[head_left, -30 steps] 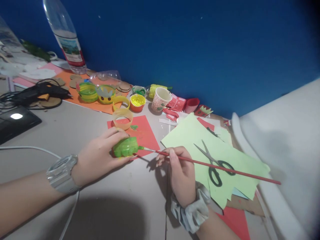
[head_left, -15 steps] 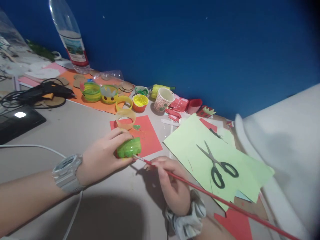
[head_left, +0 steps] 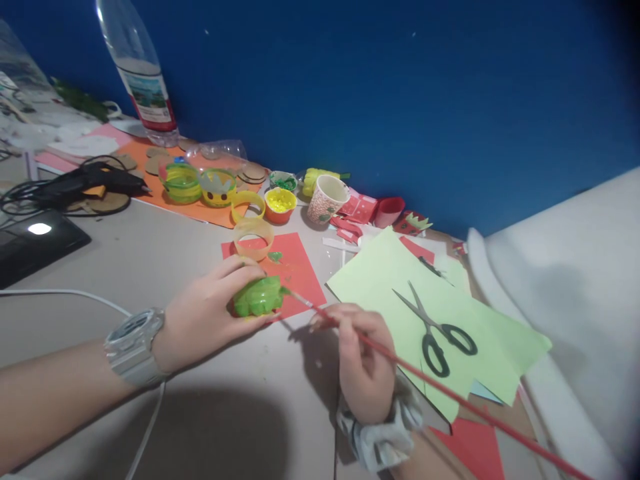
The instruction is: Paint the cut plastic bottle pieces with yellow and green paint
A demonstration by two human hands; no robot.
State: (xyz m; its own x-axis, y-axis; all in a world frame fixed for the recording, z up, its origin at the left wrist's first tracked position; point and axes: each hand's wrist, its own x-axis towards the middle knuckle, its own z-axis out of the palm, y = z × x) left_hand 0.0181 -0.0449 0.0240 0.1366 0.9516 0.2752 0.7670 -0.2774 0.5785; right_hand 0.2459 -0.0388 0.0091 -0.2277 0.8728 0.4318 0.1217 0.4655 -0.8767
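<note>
My left hand [head_left: 213,310] grips a small green-painted piece [head_left: 259,297], clear plastic by its shine, over the near edge of a red paper sheet [head_left: 303,263]. Fingers hide part of it. A long red paintbrush [head_left: 425,371] is pinched in my right hand [head_left: 363,353], its green-wet tip close to the piece's right end; whether they touch I cannot tell. Just beyond my left fingers stands a yellowish plastic ring [head_left: 253,255], with another yellow ring [head_left: 249,219] behind it. Yellow paint fills a small orange cup [head_left: 281,207], and green paint sits in a second cup [head_left: 283,182].
Scissors [head_left: 435,328] lie on light green paper [head_left: 370,287] at the right. A patterned paper cup [head_left: 327,200] leans near the blue wall. Painted rings [head_left: 183,187], a tall bottle [head_left: 145,87] and a black glue gun [head_left: 95,179] are at the left. A white cable [head_left: 150,427] crosses the table.
My right hand has moved right and slightly away from the green piece, bringing the brush tip from its lower front edge to its right end. My left hand keeps its hold.
</note>
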